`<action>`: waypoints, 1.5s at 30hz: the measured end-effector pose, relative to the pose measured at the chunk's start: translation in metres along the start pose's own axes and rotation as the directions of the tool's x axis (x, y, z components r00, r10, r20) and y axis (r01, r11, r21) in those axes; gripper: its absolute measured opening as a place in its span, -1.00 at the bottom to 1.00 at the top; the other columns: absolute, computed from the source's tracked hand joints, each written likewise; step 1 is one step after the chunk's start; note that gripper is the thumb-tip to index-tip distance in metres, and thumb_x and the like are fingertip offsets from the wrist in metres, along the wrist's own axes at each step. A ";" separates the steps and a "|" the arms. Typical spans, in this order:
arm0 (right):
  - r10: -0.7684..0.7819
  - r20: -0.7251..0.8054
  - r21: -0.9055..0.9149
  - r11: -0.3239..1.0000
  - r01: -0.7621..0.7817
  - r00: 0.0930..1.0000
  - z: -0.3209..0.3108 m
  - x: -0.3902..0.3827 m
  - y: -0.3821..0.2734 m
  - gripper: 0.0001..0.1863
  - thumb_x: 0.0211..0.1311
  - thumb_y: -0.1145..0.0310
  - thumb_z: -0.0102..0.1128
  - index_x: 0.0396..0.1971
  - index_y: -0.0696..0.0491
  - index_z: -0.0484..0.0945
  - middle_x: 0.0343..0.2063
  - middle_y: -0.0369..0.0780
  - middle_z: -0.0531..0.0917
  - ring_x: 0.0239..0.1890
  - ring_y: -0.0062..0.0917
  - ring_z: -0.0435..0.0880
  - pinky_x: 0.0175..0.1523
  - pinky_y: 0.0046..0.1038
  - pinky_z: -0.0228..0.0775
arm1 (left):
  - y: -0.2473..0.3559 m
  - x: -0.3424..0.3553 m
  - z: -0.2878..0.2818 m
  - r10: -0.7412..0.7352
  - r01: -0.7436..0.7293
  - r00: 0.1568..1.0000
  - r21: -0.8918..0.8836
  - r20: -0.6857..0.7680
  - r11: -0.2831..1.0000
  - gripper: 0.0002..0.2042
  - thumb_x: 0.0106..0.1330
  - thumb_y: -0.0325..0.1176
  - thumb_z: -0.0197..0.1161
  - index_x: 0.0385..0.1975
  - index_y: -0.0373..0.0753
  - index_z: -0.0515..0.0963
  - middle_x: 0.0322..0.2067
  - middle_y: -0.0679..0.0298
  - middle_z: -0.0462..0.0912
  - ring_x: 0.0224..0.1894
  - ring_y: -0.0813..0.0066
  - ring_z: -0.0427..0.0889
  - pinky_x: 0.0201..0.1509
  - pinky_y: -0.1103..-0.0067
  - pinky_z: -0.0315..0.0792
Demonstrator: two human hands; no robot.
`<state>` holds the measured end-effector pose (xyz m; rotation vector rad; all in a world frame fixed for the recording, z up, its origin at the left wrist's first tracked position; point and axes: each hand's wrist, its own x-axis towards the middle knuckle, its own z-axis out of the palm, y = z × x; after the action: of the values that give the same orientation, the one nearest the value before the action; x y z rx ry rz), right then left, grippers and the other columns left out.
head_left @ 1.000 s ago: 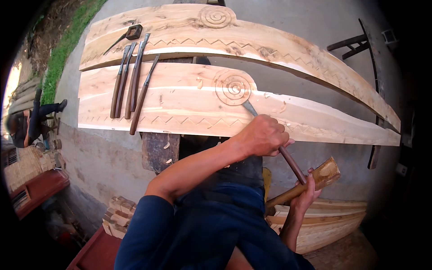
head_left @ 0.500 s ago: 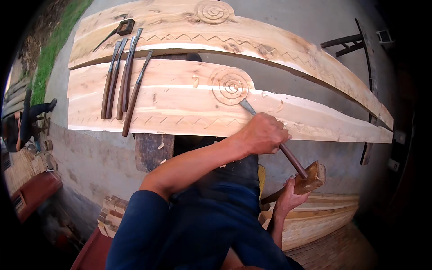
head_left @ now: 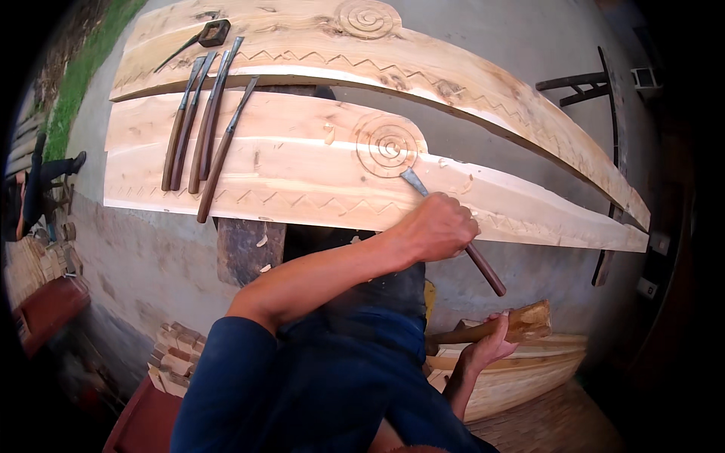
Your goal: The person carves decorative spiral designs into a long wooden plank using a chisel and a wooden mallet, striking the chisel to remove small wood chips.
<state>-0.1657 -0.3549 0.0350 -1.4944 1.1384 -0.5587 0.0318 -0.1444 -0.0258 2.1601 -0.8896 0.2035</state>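
Observation:
My left hand [head_left: 438, 226] is wrapped around a wood chisel [head_left: 485, 270] with a dark brown handle and a grey blade. The blade's edge rests on the near board [head_left: 302, 162], at the lower right rim of a carved spiral [head_left: 391, 146]. Below and to the right, my right hand [head_left: 492, 343] grips a wooden mallet [head_left: 532, 320]. A gap separates the mallet's head from the butt of the chisel handle. Zigzag lines run along the board's near edge, and a few wood chips [head_left: 329, 134] lie on its surface.
Several more chisels [head_left: 200, 128] lie across the board's left part. Beyond it a second carved board [head_left: 468, 83] carries a small dark box [head_left: 215, 32] with a thin stem. A dark wooden block [head_left: 251, 249] sits under the near board. Another person [head_left: 53, 174] is at far left.
The mallet in my right hand has dropped down and away from the chisel's butt, where it was touching or nearly so. The chisel stays by the spiral. The whole view has shifted slightly.

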 end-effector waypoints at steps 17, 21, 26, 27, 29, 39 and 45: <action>-0.253 0.200 -0.346 0.886 0.309 0.947 0.007 0.001 0.036 -0.44 0.32 0.60 0.45 0.28 0.30 0.47 -0.06 -0.10 0.66 -0.09 -0.40 0.68 0.08 -0.34 0.59 | 0.000 -0.005 0.004 -0.021 0.020 1.000 0.026 0.019 0.999 -0.94 0.19 -0.36 0.37 -0.48 -0.15 0.69 -0.51 0.22 0.71 -0.37 0.14 0.76 -0.26 0.23 0.60; 0.006 -0.016 -0.063 0.998 -0.007 1.000 -0.010 0.016 0.028 -0.42 0.33 0.60 0.42 0.30 0.35 0.43 -0.01 -0.06 0.66 0.01 -0.33 0.67 0.15 -0.28 0.58 | 0.000 -0.004 0.006 -0.018 0.018 1.000 0.070 0.003 0.997 -0.95 0.18 -0.36 0.38 -0.47 -0.14 0.69 -0.51 0.22 0.70 -0.37 0.16 0.76 -0.26 0.24 0.58; -0.170 0.281 -0.380 0.884 0.272 0.945 0.027 -0.014 0.025 -0.37 0.31 0.61 0.41 0.37 0.31 0.43 0.05 -0.05 0.68 0.08 -0.30 0.67 0.30 -0.28 0.50 | -0.005 -0.002 0.004 0.026 -0.029 0.999 0.107 0.028 0.994 -0.95 0.16 -0.34 0.41 -0.46 -0.12 0.70 -0.51 0.26 0.70 -0.38 0.18 0.76 -0.27 0.25 0.58; -0.224 0.279 -0.391 0.862 0.324 0.934 0.021 -0.013 0.021 -0.36 0.31 0.61 0.41 0.38 0.30 0.43 0.07 -0.05 0.68 0.10 -0.30 0.66 0.31 -0.26 0.50 | -0.003 -0.005 0.006 0.033 -0.031 0.999 0.092 -0.017 0.995 -0.91 0.18 -0.31 0.44 -0.49 -0.11 0.67 -0.52 0.28 0.67 -0.39 0.19 0.74 -0.29 0.27 0.55; -0.366 0.273 -0.375 0.811 0.449 0.890 0.005 0.005 0.028 -0.43 0.33 0.60 0.42 0.31 0.30 0.46 0.00 -0.07 0.68 -0.02 -0.34 0.70 0.18 -0.27 0.58 | -0.002 -0.004 0.000 0.045 -0.039 0.997 0.080 -0.070 0.996 -0.85 0.21 -0.29 0.47 -0.52 -0.10 0.64 -0.53 0.29 0.65 -0.41 0.21 0.72 -0.32 0.29 0.53; -0.155 0.388 -0.216 0.943 0.253 0.909 0.032 -0.006 0.014 -0.75 0.45 0.50 0.35 0.03 0.22 0.58 -0.26 -0.19 0.67 -0.34 -0.51 0.67 -0.21 -0.43 0.57 | 0.004 -0.036 -0.054 0.375 -0.385 0.907 -0.015 -0.192 0.923 -0.55 0.31 -0.01 0.51 -0.59 -0.11 0.41 -0.51 0.31 0.40 -0.41 0.31 0.54 -0.31 0.40 0.41; -0.194 0.559 -0.092 0.952 0.292 0.807 0.045 -0.009 -0.006 -0.68 0.46 0.51 0.34 0.14 0.22 0.56 -0.20 -0.17 0.68 -0.32 -0.52 0.67 -0.21 -0.42 0.57 | 0.000 -0.059 -0.073 0.328 -0.325 0.944 0.080 -0.027 0.942 -0.55 0.28 0.01 0.52 -0.53 -0.15 0.42 -0.39 0.26 0.46 -0.23 0.26 0.61 -0.08 0.39 0.57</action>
<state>-0.1298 -0.3263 0.0306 -1.8170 0.5567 -0.1736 -0.0026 -0.0614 0.0001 2.0563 -1.2327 0.4496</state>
